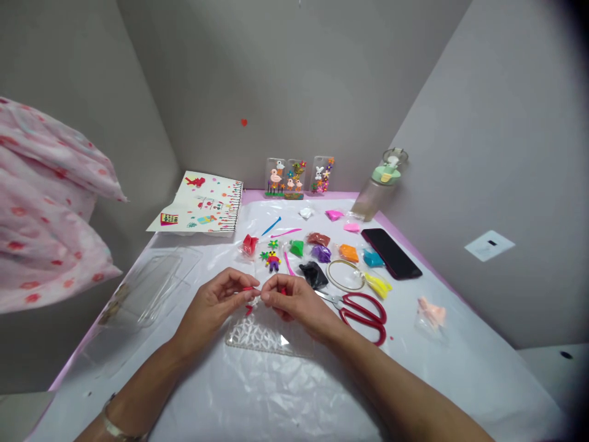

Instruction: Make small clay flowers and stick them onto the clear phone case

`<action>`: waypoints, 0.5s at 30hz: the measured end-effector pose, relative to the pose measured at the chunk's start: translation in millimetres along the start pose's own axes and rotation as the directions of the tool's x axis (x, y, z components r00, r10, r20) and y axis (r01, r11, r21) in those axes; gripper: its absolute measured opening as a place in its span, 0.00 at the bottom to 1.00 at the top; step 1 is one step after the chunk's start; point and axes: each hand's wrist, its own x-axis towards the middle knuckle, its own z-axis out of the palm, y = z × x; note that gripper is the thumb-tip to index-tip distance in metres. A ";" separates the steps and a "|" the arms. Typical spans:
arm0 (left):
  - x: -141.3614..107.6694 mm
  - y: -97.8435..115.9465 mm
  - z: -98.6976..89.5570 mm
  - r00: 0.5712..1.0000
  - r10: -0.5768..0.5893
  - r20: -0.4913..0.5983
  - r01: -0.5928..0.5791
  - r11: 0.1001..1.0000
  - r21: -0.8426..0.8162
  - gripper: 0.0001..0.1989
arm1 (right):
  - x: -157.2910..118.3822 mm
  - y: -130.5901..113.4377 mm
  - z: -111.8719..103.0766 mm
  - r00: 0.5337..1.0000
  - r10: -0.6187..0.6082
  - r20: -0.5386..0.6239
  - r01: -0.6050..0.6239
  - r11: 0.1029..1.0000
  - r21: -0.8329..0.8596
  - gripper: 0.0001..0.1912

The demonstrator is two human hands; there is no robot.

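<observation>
Between finger and thumb, my left hand [224, 290] pinches a small piece of red clay [248, 288]. My right hand [289, 297] is closed close beside it, fingertips nearly meeting the left ones; a bit of red shows at its fingers, but what it grips is partly hidden. Below both hands lies a clear patterned phone case [257, 334], with a small red and white shape [250, 309] at its upper part. Just beyond the hands a little clay figure [273, 262] in red and purple lies near green clay leaves [273, 244].
Red-handled scissors [363, 313] and a bangle [345, 275] lie right of my hands. Bagged clay, such as purple [321, 253] and black [313, 274], is spread beyond. A phone [391, 253], a bottle [378, 190], a drawing book [207, 205] and clear cases [159, 282] surround the work.
</observation>
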 end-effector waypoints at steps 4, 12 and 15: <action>-0.6 0.2 -0.3 1.000 0.015 -0.007 -0.015 0.998 0.055 0.07 | 0.0 0.2 0.7 1.000 -0.011 0.005 0.011 1.000 -0.029 0.16; -5.8 -6.3 5.6 0.993 0.115 0.041 -0.122 0.919 0.376 0.06 | -2.3 -1.8 6.7 0.995 -0.098 -0.014 0.094 0.985 -0.144 0.18; -7.5 -9.5 5.4 0.985 0.144 0.099 -0.174 0.861 0.477 0.06 | -3.5 -1.0 8.4 0.995 -0.099 -0.033 0.091 0.978 -0.187 0.19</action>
